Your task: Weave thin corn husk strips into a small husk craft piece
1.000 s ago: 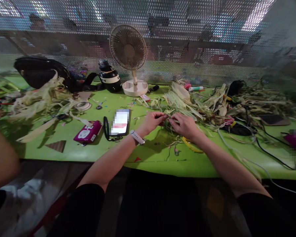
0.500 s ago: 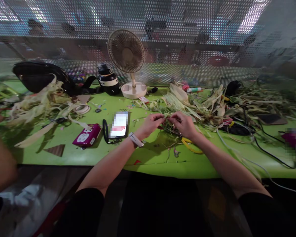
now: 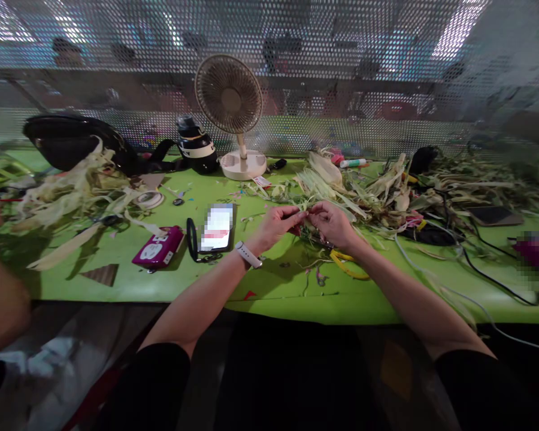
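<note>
My left hand (image 3: 276, 224) and my right hand (image 3: 332, 224) meet above the green table (image 3: 273, 281), fingertips pinched together on a thin strip of corn husk (image 3: 306, 211). A white watch (image 3: 248, 254) sits on my left wrist. Just beyond the hands lies a heap of pale green corn husks (image 3: 341, 185). A yellow-handled tool (image 3: 348, 266) lies on the table under my right wrist.
A phone (image 3: 218, 226), a magenta device (image 3: 158, 246) and a small desk fan (image 3: 236, 114) stand to the left. More husks (image 3: 67, 191) and a black bag (image 3: 72, 140) lie far left. Cables (image 3: 485, 263) run at the right. Another person's arm (image 3: 0, 287) is at the left edge.
Both hands have lifted slightly and drawn closer, keeping their pinch on the husk strip. The arm at the left edge shifted a little.
</note>
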